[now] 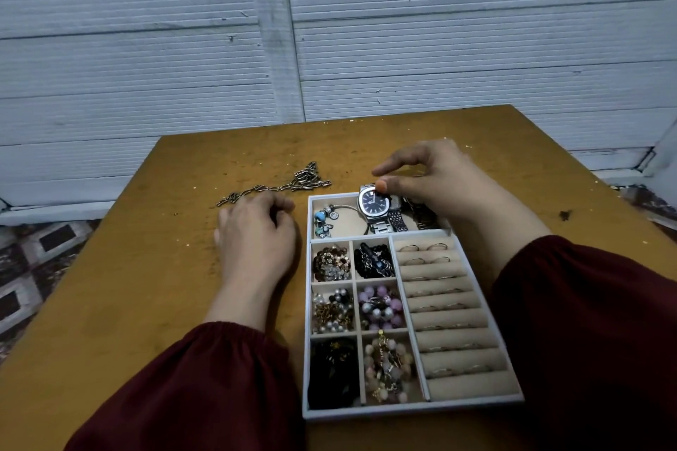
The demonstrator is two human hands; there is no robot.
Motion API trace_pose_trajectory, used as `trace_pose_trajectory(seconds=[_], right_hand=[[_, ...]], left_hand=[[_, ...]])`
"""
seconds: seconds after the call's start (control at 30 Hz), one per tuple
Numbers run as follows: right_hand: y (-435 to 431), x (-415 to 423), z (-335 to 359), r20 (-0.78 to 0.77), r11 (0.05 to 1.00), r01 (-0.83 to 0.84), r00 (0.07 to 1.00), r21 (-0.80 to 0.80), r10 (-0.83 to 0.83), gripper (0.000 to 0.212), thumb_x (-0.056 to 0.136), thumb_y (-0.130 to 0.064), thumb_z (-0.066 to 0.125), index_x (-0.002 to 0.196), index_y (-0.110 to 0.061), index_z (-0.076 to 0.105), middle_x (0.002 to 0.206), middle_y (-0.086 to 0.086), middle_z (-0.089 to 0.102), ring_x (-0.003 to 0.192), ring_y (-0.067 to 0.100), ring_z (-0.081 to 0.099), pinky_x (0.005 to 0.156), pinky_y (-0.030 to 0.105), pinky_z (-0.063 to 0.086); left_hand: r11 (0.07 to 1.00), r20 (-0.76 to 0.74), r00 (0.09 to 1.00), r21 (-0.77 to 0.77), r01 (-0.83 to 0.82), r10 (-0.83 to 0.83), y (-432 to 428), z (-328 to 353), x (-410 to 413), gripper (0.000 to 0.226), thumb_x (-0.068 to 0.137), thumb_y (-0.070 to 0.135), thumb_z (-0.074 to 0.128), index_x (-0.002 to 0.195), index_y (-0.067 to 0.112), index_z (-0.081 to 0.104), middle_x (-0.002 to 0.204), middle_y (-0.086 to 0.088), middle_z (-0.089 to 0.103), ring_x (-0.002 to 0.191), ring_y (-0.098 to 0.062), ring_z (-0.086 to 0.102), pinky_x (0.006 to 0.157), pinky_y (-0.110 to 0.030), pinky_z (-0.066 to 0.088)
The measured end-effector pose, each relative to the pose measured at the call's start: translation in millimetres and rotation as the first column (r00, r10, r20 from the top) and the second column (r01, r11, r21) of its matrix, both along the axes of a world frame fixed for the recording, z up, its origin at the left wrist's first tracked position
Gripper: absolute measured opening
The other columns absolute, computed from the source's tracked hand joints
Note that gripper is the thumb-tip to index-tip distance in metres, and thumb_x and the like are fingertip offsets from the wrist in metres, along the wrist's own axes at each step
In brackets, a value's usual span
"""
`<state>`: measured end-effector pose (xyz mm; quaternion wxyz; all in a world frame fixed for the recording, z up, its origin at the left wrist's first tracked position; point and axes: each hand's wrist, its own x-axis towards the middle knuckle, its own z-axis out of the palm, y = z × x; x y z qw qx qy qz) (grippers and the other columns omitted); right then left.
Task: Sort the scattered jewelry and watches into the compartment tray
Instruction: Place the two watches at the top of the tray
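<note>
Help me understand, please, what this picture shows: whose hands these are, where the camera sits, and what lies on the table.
No machine here: a person works with two bare hands, in dark red sleeves. The one picture comes from a camera worn on their head, looking down. On the brown wooden table stands a white compartment tray with beige lining. Its small compartments hold beaded jewellery, its right section thin rings in padded rolls, its far compartment watches. The right hand hovers there, thumb on the top edge of a silver watch with a dark blue dial; whether hidden fingers grip it cannot be told. The left hand rests on the table, holding nothing. Beyond it a dull metal chain lies outside the tray.
</note>
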<state>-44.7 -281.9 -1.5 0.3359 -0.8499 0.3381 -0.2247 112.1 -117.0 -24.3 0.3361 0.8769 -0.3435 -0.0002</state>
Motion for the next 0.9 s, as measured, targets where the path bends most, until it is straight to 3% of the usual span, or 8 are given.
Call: trace_pose_trajectory(seconds=[0.1,0.3,0.47,0.67,0.77,0.9], right_hand=[[-6,-4,2,0.050,1.000,0.005,0.999,0.029,-0.007,0.047,0.051,-0.076,0.062,0.092,-0.054,0.066,0.117,-0.006,0.063,0.120,0.021,0.052,0.106,0.056,0.035],[-4,-5,4,0.143,0.998,0.067,0.988,-0.018,-0.064,0.032,0.061,-0.066,0.062,0.089,-0.053,0.067,0.112,-0.007,0.065,0.111,0.018,0.058,0.104,0.047,0.040],[5,0,5,0.195,0.990,0.081,0.979,-0.113,-0.058,0.025,0.065,-0.067,0.053,0.082,-0.053,0.064,0.108,-0.016,0.065,0.118,0.021,0.051,0.102,0.052,0.037],[5,-16,-2,0.298,0.956,0.268,0.928,-0.118,-0.223,0.024,0.081,-0.050,0.053,0.097,-0.039,0.067,0.111,-0.010,0.064,0.116,0.023,0.052,0.102,0.051,0.036],[2,-27,-10,0.216,0.909,0.365,0.922,-0.204,-0.322,0.017,0.092,-0.033,0.054,0.103,-0.032,0.067,0.114,-0.004,0.063,0.119,0.025,0.046,0.099,0.033,0.024],[-1,-33,-19,0.002,0.883,0.431,0.899,-0.186,-0.438,0.024,0.097,-0.027,0.046,0.113,-0.030,0.064,0.124,0.000,0.059,0.124,0.030,0.038,0.097,0.039,0.025]], left_hand=[[1.000,0.007,1.000,0.002,0.004,-0.004,0,-1,0,0.023,0.091,0.019,0.050,0.101,0.030,0.067,0.115,-0.002,0.064,0.116,-0.028,0.043,0.094,-0.038,0.034],[1.000,0.009,1.000,0.006,0.001,-0.001,-1,-1,1,0.023,0.091,0.019,0.050,0.102,0.030,0.067,0.114,-0.002,0.064,0.116,-0.028,0.042,0.093,-0.039,0.034],[1.000,0.024,1.000,0.015,0.001,-0.001,-1,-2,0,0.023,0.091,0.019,0.049,0.103,0.029,0.067,0.114,-0.002,0.063,0.116,-0.028,0.042,0.094,-0.039,0.033],[0.999,0.123,0.992,-0.024,0.044,-0.041,-8,-4,4,0.022,0.091,0.017,0.051,0.105,0.025,0.066,0.109,-0.002,0.063,0.106,-0.027,0.047,0.089,-0.035,0.033],[1.000,0.161,0.987,-0.014,0.025,-0.022,-13,1,6,0.023,0.093,0.021,0.053,0.112,0.026,0.066,0.113,-0.004,0.061,0.108,-0.028,0.044,0.088,-0.036,0.031],[0.998,0.212,0.977,0.062,-0.012,-0.001,-19,5,13,0.028,0.095,0.030,0.052,0.121,0.028,0.063,0.124,-0.005,0.056,0.114,-0.030,0.037,0.092,-0.038,0.028]])
